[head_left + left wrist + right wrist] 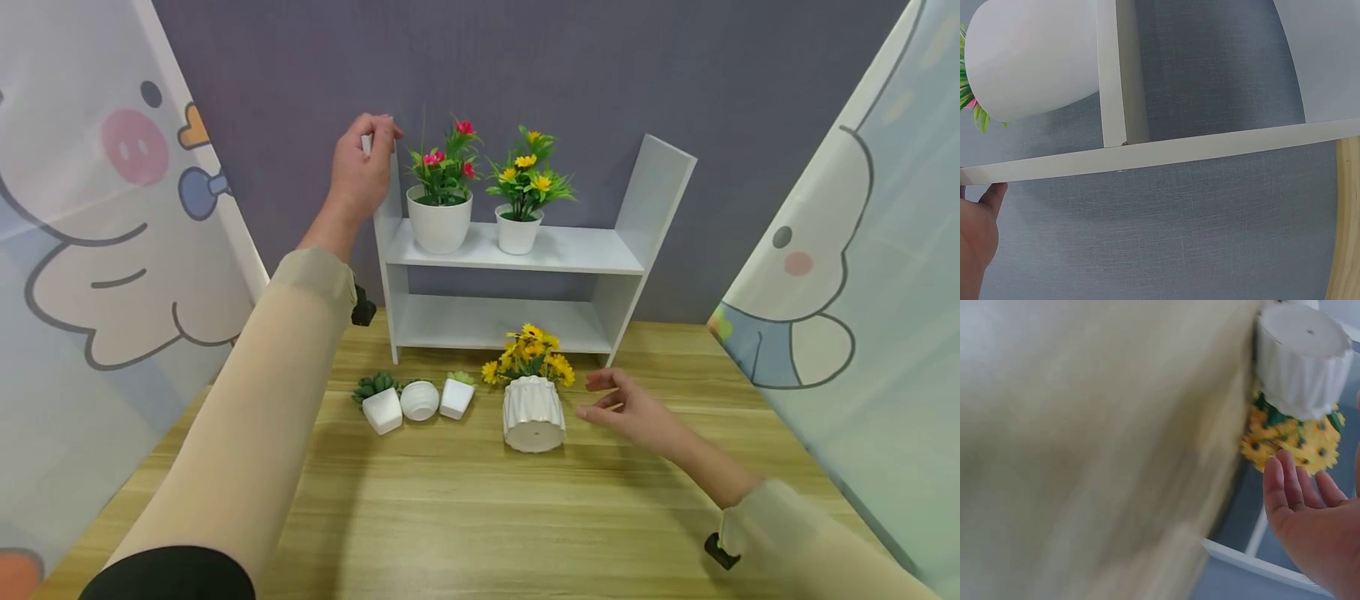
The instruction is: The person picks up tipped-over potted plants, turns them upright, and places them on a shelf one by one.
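My left hand point(362, 171) grips the top of the left side panel of a white two-tier shelf point(577, 250). In the left wrist view the thumb point(994, 199) presses one face of that panel, and the other fingers are mostly hidden. A white ribbed pot point(533, 415) of yellow flowers point(531, 354) lies tipped on the table, its base toward me. Just right of it, apart from the pot, is my right hand point(637, 412), fingers loosely extended with nothing in them. The right wrist view shows these fingers point(1277, 484) close to the yellow blooms.
On the upper tier stand a white pot with pink flowers point(440, 221) and a smaller white pot with yellow flowers point(518, 233). Several small white succulent pots point(419, 401) lie tipped on the wooden table point(450, 517). Cartoon-printed panels point(810, 250) flank both sides.
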Tool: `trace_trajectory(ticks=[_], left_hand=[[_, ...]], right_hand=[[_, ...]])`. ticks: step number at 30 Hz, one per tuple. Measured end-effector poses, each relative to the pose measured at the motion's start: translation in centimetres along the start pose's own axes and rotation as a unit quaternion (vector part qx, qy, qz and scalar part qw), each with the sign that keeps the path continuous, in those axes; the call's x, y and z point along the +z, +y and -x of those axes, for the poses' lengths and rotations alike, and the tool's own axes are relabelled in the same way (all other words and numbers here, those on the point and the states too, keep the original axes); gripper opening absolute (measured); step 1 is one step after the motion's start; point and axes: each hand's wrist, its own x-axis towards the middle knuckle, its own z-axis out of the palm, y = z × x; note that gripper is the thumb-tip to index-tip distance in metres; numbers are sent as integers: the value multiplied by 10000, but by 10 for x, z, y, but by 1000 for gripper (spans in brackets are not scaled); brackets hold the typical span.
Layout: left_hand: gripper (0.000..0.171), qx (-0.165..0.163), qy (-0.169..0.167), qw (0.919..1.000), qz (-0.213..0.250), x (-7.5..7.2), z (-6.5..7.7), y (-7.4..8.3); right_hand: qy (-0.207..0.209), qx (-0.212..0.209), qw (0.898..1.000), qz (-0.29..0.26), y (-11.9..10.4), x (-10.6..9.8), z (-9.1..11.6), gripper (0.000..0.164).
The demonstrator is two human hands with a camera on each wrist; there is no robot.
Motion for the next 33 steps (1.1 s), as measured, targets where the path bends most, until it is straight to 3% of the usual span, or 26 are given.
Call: trace_trajectory(ticks=[9, 15, 23, 33], left_hand=[[31, 19, 42, 10000, 37, -1, -2, 1], [27, 1, 16, 10000, 92, -1, -3, 1], [27, -38, 15, 10000, 52, 0, -2, 0], [32, -101, -97, 9999, -26, -1, -2, 2]], right_hand=[[-376, 315, 9921, -1152, 3, 34, 4, 68], [-240, 519, 9914, -1174, -2, 48, 0, 74], [-276, 460, 9917, -1164, -8, 58, -4, 70], [-155, 730, 9885, -1318, -18, 66, -2, 70]])
